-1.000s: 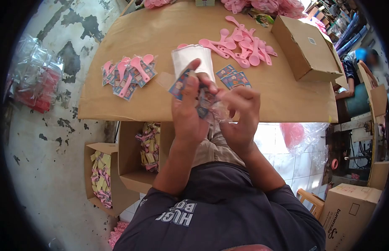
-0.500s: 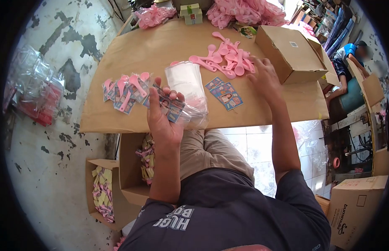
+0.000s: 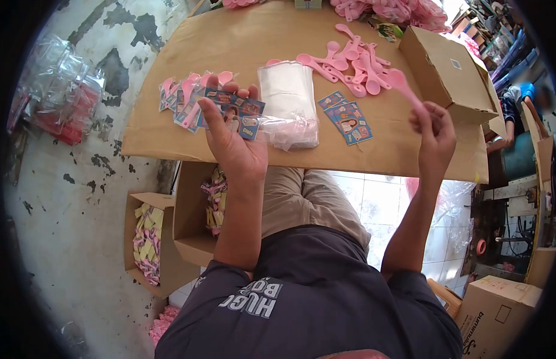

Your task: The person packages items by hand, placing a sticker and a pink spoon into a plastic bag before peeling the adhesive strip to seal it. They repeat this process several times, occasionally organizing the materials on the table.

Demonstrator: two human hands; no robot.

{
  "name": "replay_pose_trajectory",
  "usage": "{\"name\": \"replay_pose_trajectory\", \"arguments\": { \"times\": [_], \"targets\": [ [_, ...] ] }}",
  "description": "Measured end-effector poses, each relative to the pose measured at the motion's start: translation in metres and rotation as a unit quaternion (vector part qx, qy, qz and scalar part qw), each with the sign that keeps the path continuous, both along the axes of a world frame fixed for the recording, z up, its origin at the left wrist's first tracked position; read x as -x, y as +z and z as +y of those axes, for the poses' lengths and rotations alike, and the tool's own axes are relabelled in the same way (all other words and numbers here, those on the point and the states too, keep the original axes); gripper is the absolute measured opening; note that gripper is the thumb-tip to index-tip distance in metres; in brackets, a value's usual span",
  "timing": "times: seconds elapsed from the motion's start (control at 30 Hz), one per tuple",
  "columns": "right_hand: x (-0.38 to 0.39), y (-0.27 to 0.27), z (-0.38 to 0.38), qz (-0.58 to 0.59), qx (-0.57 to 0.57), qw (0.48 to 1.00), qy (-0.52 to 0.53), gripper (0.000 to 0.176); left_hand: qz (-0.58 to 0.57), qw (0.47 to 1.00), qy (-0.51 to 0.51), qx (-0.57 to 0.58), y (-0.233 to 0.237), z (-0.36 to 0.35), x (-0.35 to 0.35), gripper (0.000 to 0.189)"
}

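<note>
My left hand (image 3: 239, 146) holds a blue printed card (image 3: 245, 110) in a clear plastic bag over the table's near side. Raised at the right, my right hand (image 3: 435, 134) grips a pink spoon (image 3: 406, 90) by its handle, bowl up. Beyond it lies a pile of loose pink spoons (image 3: 356, 60). Between my hands are a stack of clear bags (image 3: 287, 96) and a few loose blue cards (image 3: 351, 124). Bagged cards with pink spoons (image 3: 185, 99) lie to the left, partly behind my left hand.
A closed cardboard box (image 3: 448, 72) stands on the brown table (image 3: 212, 39) at right. More pink spoons in bags (image 3: 397, 13) are heaped at the back. Open boxes of packed items (image 3: 147, 239) sit below left. Another person (image 3: 517, 110) sits at far right.
My right hand has lifted a pink spoon from the pile and moved right and nearer. My left hand has turned the card more toward the camera. The view has shifted.
</note>
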State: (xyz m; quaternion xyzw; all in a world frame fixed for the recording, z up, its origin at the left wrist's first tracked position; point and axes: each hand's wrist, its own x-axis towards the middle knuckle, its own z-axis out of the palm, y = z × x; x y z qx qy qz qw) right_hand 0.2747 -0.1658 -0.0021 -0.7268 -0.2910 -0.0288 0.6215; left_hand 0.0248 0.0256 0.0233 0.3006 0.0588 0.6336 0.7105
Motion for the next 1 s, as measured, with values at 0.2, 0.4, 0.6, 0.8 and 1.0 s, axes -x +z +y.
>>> {"name": "replay_pose_trajectory", "arguments": {
  "times": [0.2, 0.4, 0.6, 0.8, 1.0],
  "targets": [
    [0.090, -0.002, -0.012, 0.281, -0.043, 0.910, 0.301, 0.021, -0.027, 0.999, -0.010, -0.016, -0.005, 0.001, -0.003, 0.053],
    [0.124, 0.007, 0.007, 0.319, -0.054, 0.876, 0.356, 0.022, -0.015, 0.996, -0.082, -0.030, -0.013, -0.019, -0.010, 0.056],
    [0.135, 0.010, 0.014, 0.333, -0.062, 0.847, 0.409, 0.025, -0.070, 0.966, -0.239, 0.067, -0.022, -0.039, -0.021, 0.058],
    [0.135, -0.010, 0.028, 0.146, -0.039, 0.946, 0.288, 0.033, -0.017, 0.953, -0.292, 0.079, -0.025, -0.054, -0.022, 0.053],
    [0.133, -0.007, 0.027, -0.076, -0.100, 0.974, 0.191, 0.035, -0.004, 0.943, -0.322, 0.090, -0.025, -0.049, -0.020, 0.045]
  ]
}}
